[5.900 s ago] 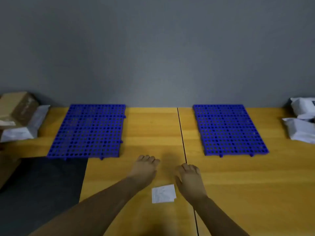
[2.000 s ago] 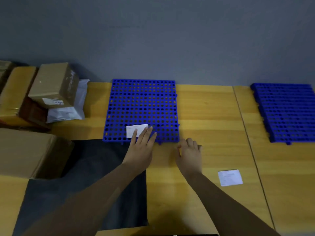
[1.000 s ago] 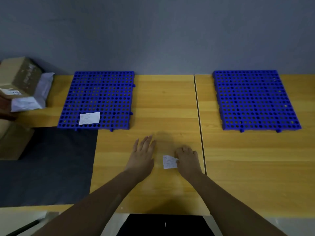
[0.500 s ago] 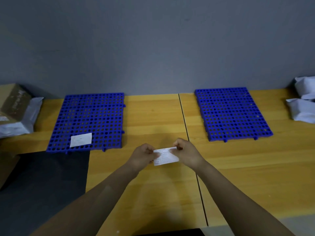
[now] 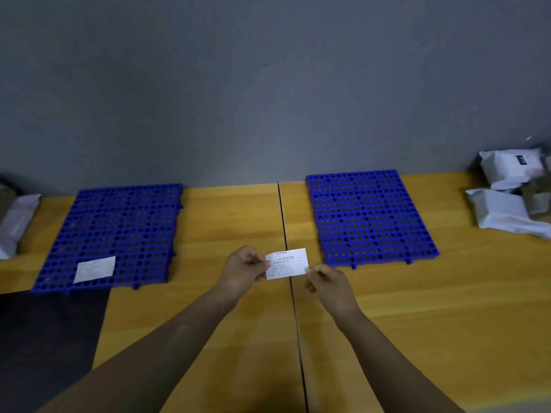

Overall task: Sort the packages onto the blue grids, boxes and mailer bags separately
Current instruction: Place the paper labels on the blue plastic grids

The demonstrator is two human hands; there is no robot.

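Observation:
Two blue grids lie on the wooden table: the left grid (image 5: 119,231) and the right grid (image 5: 369,216). A white paper label (image 5: 94,269) rests on the left grid's near left corner. Between the grids, above the table seam, I hold a second white printed label (image 5: 286,263) by its two ends. My left hand (image 5: 243,271) pinches its left edge and my right hand (image 5: 329,286) pinches its lower right corner. White mailer bags (image 5: 504,210) are piled at the far right. Another white mailer bag (image 5: 16,222) shows at the left edge.
A grey wall runs behind the table. A dark seam (image 5: 290,281) splits the two tabletops. A dark floor gap (image 5: 47,338) opens at the near left, below the left grid. A brown box corner (image 5: 538,198) sits among the right bags.
I have lifted the second label off the table with both hands and carried it slightly right and up. The view has swung right, so the bags at the right show more.

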